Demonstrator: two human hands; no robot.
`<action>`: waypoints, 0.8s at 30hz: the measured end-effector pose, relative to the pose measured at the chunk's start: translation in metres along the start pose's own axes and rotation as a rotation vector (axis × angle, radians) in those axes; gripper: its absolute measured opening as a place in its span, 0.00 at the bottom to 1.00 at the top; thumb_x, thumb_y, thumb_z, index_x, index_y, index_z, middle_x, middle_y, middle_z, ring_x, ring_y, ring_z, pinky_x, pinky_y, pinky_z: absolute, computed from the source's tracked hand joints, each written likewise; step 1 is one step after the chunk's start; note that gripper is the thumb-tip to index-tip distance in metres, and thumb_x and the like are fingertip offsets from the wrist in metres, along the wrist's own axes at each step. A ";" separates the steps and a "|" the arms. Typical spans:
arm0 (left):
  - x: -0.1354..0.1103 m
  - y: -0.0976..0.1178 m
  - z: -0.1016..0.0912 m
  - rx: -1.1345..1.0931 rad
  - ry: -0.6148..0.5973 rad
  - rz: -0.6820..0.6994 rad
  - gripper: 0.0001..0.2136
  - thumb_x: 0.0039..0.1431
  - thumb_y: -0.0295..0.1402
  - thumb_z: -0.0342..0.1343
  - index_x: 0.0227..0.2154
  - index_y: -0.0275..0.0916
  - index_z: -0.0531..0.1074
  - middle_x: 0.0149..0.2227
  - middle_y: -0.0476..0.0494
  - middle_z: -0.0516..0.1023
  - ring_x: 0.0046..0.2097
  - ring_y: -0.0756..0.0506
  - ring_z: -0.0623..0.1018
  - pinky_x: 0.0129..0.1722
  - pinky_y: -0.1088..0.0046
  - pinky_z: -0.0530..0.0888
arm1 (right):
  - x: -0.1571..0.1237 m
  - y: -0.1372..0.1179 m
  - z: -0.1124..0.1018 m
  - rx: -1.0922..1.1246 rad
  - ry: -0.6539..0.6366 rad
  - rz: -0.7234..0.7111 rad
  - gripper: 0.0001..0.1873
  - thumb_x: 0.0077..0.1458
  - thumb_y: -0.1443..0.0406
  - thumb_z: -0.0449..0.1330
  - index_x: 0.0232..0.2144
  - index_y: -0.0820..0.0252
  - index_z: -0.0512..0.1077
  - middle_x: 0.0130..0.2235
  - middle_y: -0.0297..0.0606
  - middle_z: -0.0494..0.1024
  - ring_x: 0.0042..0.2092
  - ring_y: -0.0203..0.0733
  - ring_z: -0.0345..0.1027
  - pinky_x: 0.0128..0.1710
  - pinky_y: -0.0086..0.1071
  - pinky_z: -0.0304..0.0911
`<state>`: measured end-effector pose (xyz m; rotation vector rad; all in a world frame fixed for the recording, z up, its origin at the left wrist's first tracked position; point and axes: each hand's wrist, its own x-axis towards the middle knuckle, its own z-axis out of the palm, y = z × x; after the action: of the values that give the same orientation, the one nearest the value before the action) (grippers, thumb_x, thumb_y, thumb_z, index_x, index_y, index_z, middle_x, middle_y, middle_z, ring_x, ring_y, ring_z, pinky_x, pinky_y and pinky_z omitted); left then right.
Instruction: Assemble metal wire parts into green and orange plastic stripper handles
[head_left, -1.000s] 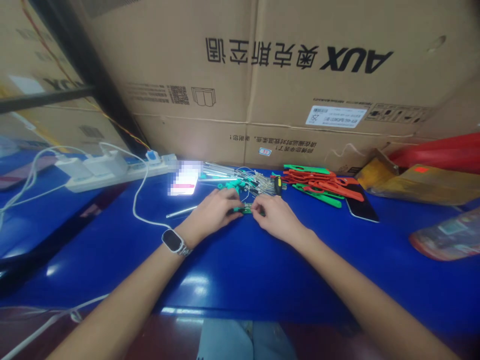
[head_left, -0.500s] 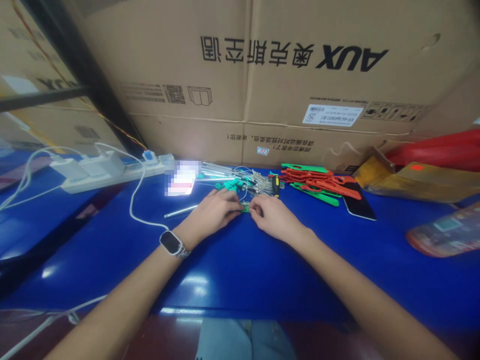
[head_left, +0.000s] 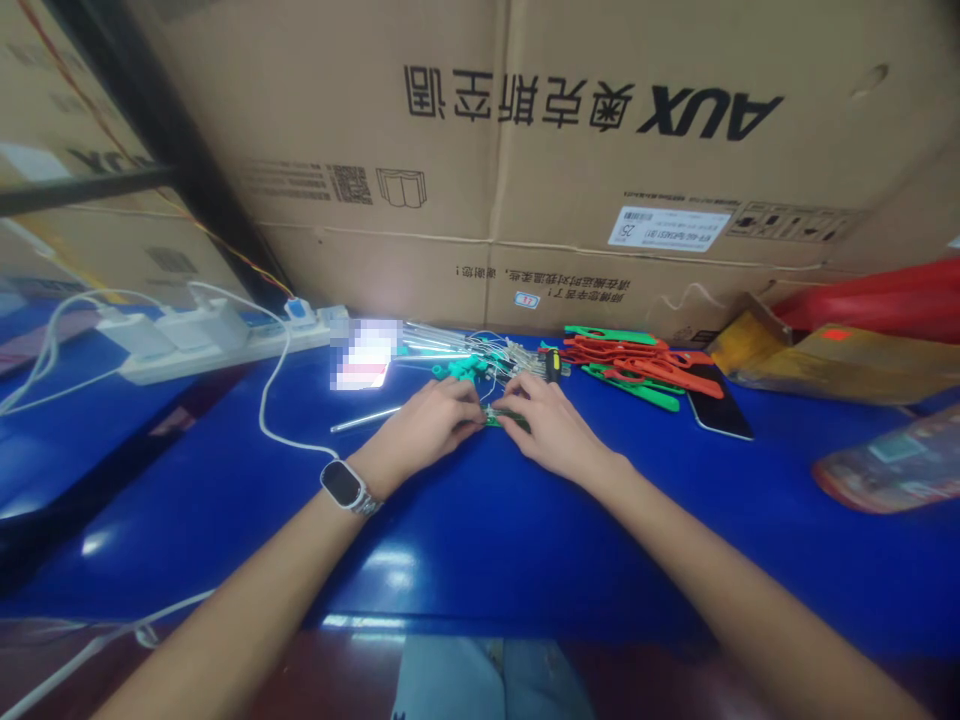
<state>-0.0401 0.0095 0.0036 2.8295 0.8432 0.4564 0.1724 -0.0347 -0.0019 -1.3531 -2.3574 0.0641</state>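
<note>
Over the middle of the blue table my left hand (head_left: 439, 415) is closed, its fingertips pinching the left end of a small green circuit board (head_left: 493, 416). From the right, my right hand (head_left: 551, 425) grips the same board with thumb and fingers, and part of the board shows between them. A thin white wire (head_left: 491, 385) rises from near the board toward the pile behind. Just beyond my hands lie teal plastic parts (head_left: 461, 367) and a heap of wires with connectors (head_left: 517, 355). A thin metal rod (head_left: 365, 420) rests left of my left hand.
A white power strip (head_left: 225, 350) with chargers and cables stands at the left. Red and green plastic strips (head_left: 637, 365) lie at the right, partly over a black phone (head_left: 720, 405). Farther right is a bottle (head_left: 885, 465). A large cardboard box (head_left: 562, 200) stands behind.
My right hand's fingers have spread a little and shifted, so more of the green board shows beneath them. My left hand stays nearly where it was.
</note>
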 end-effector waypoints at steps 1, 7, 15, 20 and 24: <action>0.000 0.000 0.000 -0.011 0.003 0.004 0.06 0.65 0.30 0.55 0.34 0.39 0.77 0.41 0.45 0.75 0.42 0.44 0.76 0.43 0.65 0.69 | 0.000 0.001 0.000 0.010 -0.007 -0.014 0.11 0.63 0.66 0.58 0.45 0.59 0.77 0.45 0.44 0.72 0.50 0.48 0.65 0.48 0.42 0.61; 0.001 0.005 -0.002 0.010 0.003 0.004 0.06 0.65 0.30 0.55 0.33 0.39 0.77 0.41 0.45 0.75 0.42 0.43 0.76 0.44 0.64 0.69 | 0.000 0.003 0.006 0.128 0.036 -0.001 0.10 0.63 0.65 0.58 0.43 0.57 0.78 0.43 0.41 0.74 0.47 0.45 0.67 0.48 0.41 0.62; 0.001 0.005 -0.004 0.017 -0.011 -0.009 0.05 0.64 0.30 0.56 0.34 0.39 0.77 0.40 0.44 0.75 0.42 0.43 0.75 0.43 0.64 0.69 | 0.001 0.002 0.018 0.209 0.101 0.172 0.05 0.61 0.63 0.61 0.35 0.56 0.77 0.40 0.37 0.75 0.46 0.44 0.67 0.44 0.38 0.57; 0.001 0.005 -0.004 0.005 -0.011 -0.012 0.07 0.65 0.30 0.54 0.34 0.39 0.77 0.40 0.44 0.75 0.42 0.43 0.75 0.44 0.63 0.70 | -0.001 0.004 0.010 0.216 0.038 0.129 0.06 0.62 0.62 0.60 0.39 0.55 0.76 0.42 0.37 0.75 0.47 0.44 0.66 0.46 0.38 0.56; 0.000 0.005 -0.004 -0.004 -0.010 -0.007 0.07 0.65 0.30 0.54 0.34 0.38 0.77 0.40 0.44 0.75 0.41 0.43 0.75 0.43 0.63 0.70 | 0.000 0.007 0.010 0.227 0.013 0.129 0.06 0.62 0.62 0.60 0.39 0.55 0.76 0.42 0.37 0.75 0.48 0.44 0.65 0.47 0.38 0.56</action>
<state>-0.0388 0.0061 0.0088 2.8217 0.8483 0.4417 0.1746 -0.0298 -0.0124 -1.3858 -2.1729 0.3488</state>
